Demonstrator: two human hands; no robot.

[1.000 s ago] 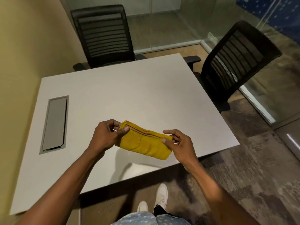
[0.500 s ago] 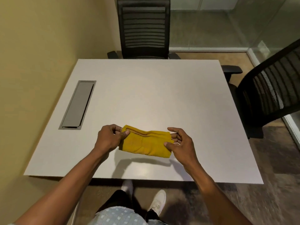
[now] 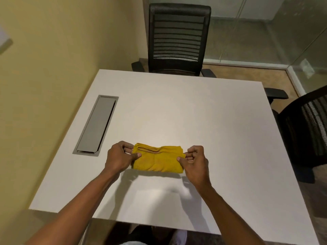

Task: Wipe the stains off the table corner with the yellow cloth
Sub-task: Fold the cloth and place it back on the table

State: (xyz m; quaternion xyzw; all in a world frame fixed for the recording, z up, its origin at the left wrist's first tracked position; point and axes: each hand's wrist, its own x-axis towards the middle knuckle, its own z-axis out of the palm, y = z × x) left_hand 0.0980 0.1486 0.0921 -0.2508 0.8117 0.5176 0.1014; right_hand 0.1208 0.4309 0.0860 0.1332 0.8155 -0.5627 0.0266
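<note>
Closer in over the table now than a second ago, both hands have squared up, and the cloth that hung slanted between them sits level. Left hand (image 3: 118, 159) pinches the left end of the yellow cloth (image 3: 157, 159), thumb on top and fingers curled under. Right hand (image 3: 194, 162) has the right end, thumb pressed on the near edge, fingers bunched tight behind it. Both grips are closed firmly on the fabric. The cloth is folded into a thick strip, stretched flat between the two hands, just above the white table (image 3: 194, 112), casting a shadow on the surface toward the near edge; whether it touches the top I cannot tell. Off to the left, well apart from the cloth, a grey cable hatch (image 3: 96, 125) is set into the tabletop beside the yellow wall (image 3: 53, 68). One black chair (image 3: 177, 38) stands at the far side, another chair (image 3: 306, 131) at the right edge.
</note>
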